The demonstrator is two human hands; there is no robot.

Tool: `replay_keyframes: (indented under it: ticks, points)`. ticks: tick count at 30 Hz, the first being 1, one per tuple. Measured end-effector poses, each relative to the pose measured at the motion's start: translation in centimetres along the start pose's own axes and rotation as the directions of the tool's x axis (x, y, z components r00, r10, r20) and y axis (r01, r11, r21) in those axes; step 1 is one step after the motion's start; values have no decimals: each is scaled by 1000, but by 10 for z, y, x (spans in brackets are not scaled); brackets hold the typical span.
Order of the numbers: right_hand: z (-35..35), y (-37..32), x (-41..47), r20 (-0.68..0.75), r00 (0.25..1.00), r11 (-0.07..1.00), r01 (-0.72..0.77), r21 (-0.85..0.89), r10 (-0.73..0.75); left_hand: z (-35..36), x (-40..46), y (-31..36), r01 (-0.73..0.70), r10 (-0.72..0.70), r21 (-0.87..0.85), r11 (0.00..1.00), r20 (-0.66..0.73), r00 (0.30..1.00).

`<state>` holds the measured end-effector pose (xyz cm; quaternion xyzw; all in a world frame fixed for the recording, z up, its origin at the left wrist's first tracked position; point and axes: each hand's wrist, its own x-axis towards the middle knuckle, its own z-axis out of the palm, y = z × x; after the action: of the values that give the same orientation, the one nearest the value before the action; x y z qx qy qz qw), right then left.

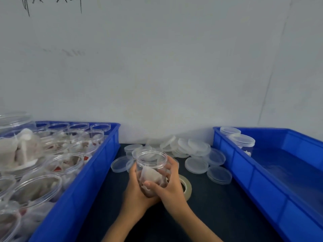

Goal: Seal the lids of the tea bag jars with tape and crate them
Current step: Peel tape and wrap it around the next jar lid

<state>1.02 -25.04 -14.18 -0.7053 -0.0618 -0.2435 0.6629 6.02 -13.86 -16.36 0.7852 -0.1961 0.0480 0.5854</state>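
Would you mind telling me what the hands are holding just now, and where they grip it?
Both hands hold one open jar of tea bags: left hand and right hand wrap its lower body, rim left free.

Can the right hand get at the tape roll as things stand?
Probably not yet. The right hand and left hand both grip the open jar. The tape roll lies on the table just beyond the right hand with nothing over it, so it should be an easy reach once freed.

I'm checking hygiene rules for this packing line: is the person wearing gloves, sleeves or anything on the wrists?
No. Both the left hand and the right hand are bare, without gloves. The forearms are uncovered as far as the frame shows, and no watch, ring or bracelet is visible.
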Motion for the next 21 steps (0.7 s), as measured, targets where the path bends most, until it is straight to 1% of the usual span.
replay_keyframes:
  ticks: [4,6,7,9,11,13,15,19,21]
  points:
    - [0,5,0,110,994,997,-23,78,14,-1,2,-13,-22,21,-23,999,-58,998]
    - [-5,6,5,105,994,997,-44,71,36,0,4,-18,-21,16,-48,999,-107,994]
    - [-9,7,11,56,997,998,-47,28,46,1,4,-20,-22,13,-62,998,-140,990]
    - [-21,15,28,-81,995,984,-77,-160,64,-1,3,-25,-36,15,-109,993,-189,982]
    - [-35,24,48,-170,979,917,-165,-363,109,-2,2,-30,-50,24,-123,991,-207,978]
    - [-45,34,67,-184,968,821,-242,-517,169,-1,2,-33,-56,33,-109,992,-202,979]
    - [-47,42,81,-156,962,754,-271,-598,223,0,2,-33,-70,49,-104,992,-195,980]
    - [-41,54,96,-122,949,650,-290,-702,292,0,1,-33,-60,32,-154,986,-180,983]
    - [-37,58,98,-138,940,645,-317,-696,313,-1,0,-33,-60,33,-171,983,-159,987]
